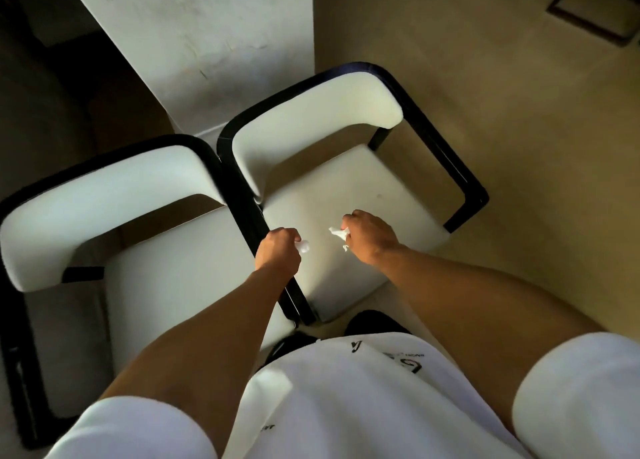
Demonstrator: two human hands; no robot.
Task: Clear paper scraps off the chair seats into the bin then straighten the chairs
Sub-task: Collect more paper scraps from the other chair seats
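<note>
Tan flooring (502, 112) is filling the right side of this downward view from the head camera, and a white pillar or wall panel (207, 36) is rising at the top centre. Two matching chairs with white cushions and black frames are standing side by side, their inner armrests touching or nearly so. A person in a white short-sleeved shirt (346, 406) is standing at the front edge of the seats, with dark shoes (374, 323) showing just below the chairs. Both bare arms are reaching forward. Over the inner armrests, the left hand (278, 251) is curling closed around a small white paper scrap (304, 247) that is poking out at its right side. Over the seat of the right chair (329, 188), the right hand (367, 233) is pinching a crumpled white paper scrap (339, 234) between its fingertips. Neither seat is showing any loose paper that can be made out, and much of the left chair (166, 261) seat is hiding behind the left forearm
</note>
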